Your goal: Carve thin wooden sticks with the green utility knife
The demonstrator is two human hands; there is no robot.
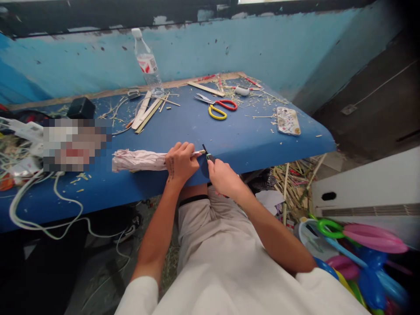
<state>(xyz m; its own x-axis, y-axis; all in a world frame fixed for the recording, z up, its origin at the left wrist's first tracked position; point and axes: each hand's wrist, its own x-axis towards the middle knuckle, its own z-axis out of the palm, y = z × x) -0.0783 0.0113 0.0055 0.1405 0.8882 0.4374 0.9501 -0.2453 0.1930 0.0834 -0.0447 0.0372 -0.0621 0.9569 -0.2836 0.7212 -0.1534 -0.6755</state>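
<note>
My left hand (182,162) is closed round the right end of a long bundle wrapped in crumpled pale pink paper (139,160), which lies along the table's front edge. A thin pale stick (198,152) pokes out past my left fingers. My right hand (225,177) grips a dark tool with a narrow black tip (204,149). This tip meets or crosses the stick's end; whether it is a knife or pliers I cannot make out. Beyond my hands lie scissors (217,107) with one red and one yellow handle loop.
On the blue table (183,124) are a water bottle (147,65), flat wooden strips (144,111), a phone in a patterned case (288,121) and scattered straw bits. White cables (19,214) hang at left. Balloons (370,262) and a pile of stalks (293,183) are at lower right.
</note>
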